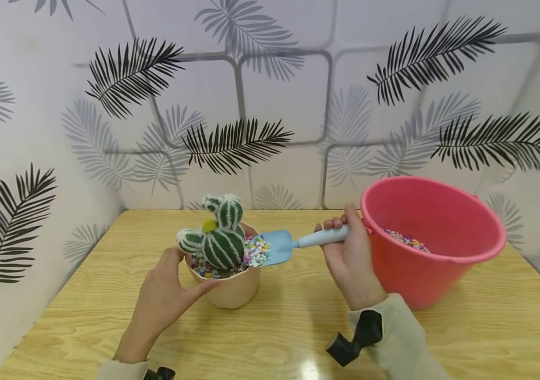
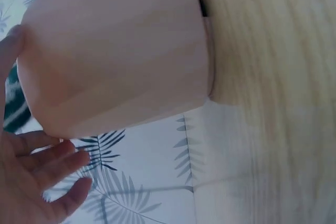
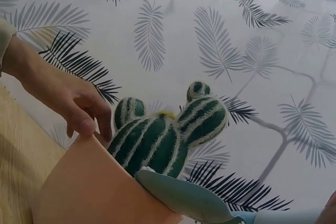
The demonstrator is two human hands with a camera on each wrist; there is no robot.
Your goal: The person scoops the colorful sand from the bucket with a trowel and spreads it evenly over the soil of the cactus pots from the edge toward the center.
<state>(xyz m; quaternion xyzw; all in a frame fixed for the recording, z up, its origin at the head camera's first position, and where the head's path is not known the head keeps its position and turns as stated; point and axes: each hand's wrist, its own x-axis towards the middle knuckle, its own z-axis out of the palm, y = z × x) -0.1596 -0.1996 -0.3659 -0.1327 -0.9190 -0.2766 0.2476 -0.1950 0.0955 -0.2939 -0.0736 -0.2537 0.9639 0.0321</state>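
A peach flowerpot (image 1: pixel 233 293) holds a green cactus (image 1: pixel 222 248) with white fuzzy ribs and a yellow tuft, and colored pebbles (image 1: pixel 201 266) lie around its base. My left hand (image 1: pixel 161 290) holds the pot by its rim, thumb in front and fingers at the left side. In my right hand (image 1: pixel 352 261) is the handle of a light blue trowel (image 1: pixel 279 247). Its blade carries pastel pebbles (image 1: pixel 257 250) and overlaps the pot's right rim. From the right wrist view, the trowel (image 3: pixel 184 198) is tilted at the rim beside the cactus (image 3: pixel 149 148).
A large pink bucket (image 1: pixel 433 211) with more colored pebbles (image 1: pixel 405 240) inside stands right of my right hand. Everything sits on a wood-grain table (image 1: pixel 289 316). Behind it rises a wall (image 1: pixel 289 100) with a feather-leaf pattern.
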